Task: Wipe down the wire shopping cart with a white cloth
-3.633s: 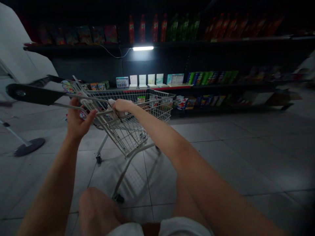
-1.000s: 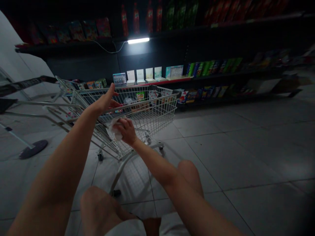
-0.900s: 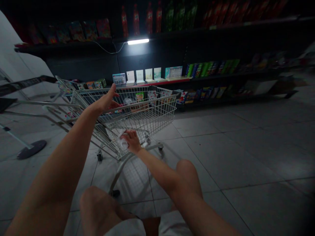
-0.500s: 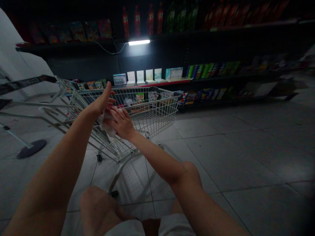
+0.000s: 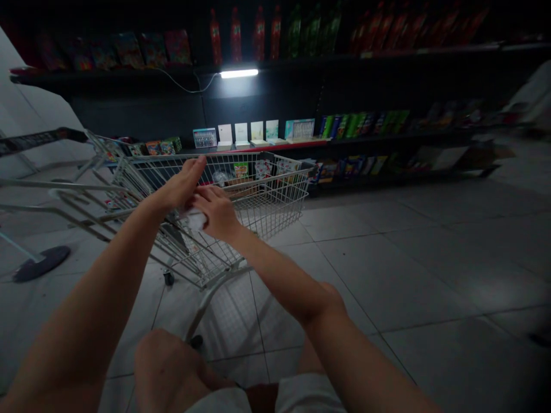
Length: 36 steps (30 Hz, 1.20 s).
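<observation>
Both my hands meet in front of the shopping cart [image 5: 267, 213], over its near side. A crumpled white wipe, perhaps a tissue [image 5: 196, 219], is bunched under my right hand [image 5: 220, 213], whose bent fingers press it against the palm side of my left hand [image 5: 183, 184]. My left hand is held out with its thumb side up and the thumb stretched; the right hand partly hides its other fingers. Behind the hands, the cart's wire basket holds several packs, including a green one [image 5: 241, 170] and a brown box [image 5: 243, 188].
Dark store shelves [image 5: 142, 106] run across the back, with bottles [image 5: 259, 34], boxed goods [image 5: 209, 138] and a bright tube light [image 5: 239, 73]. A post's round base [image 5: 42, 264] stands on the tiled floor [image 5: 357, 252] at left. My bare knee [image 5: 166, 364] is close below.
My left hand has tipped forward and its fingers now show less. The right hand has shifted slightly right, and the wipe is bunched smaller. The whole view has shifted slightly.
</observation>
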Motion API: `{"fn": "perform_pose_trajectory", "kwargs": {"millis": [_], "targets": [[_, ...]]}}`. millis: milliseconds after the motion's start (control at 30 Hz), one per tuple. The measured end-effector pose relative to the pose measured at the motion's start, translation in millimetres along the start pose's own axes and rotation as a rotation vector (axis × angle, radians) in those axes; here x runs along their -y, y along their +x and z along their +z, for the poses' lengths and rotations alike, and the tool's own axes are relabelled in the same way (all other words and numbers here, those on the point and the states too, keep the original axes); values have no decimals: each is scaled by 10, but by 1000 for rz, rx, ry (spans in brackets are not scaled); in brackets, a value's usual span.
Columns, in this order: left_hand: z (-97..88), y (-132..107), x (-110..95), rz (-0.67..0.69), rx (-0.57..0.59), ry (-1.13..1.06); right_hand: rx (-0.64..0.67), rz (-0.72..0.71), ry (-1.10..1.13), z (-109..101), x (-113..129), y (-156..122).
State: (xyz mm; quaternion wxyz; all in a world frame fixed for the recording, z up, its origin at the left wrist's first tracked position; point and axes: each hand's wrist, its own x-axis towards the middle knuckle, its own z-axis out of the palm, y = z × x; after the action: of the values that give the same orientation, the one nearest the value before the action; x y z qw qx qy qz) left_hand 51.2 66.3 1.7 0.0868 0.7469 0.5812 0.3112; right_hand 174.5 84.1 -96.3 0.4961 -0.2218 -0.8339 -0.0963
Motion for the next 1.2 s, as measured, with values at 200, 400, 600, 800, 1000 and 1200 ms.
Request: {"fn": "perform_pose_trajectory", "kwargs": {"millis": [200, 400, 600, 800, 1000, 1200], "targets": [[-103, -147, -30, -96, 281, 361, 151, 50, 30, -392, -704, -109], [-33, -335, -133, 43, 260, 957, 38, 301, -33, -568, -1129, -269], [-80, -431, -53, 77, 238, 980, 115, 62, -20, -426, -587, -154], [-217, -474, 104, 8, 267, 932, -52, 50, -10, -182, -600, -524], [-336, -540, 165, -20, 273, 915, -103, 130, -77, 782, -333, -1489], [-410, -552, 229, -83, 301, 905, 211, 114, -128, 1028, -410, -2440]]}}
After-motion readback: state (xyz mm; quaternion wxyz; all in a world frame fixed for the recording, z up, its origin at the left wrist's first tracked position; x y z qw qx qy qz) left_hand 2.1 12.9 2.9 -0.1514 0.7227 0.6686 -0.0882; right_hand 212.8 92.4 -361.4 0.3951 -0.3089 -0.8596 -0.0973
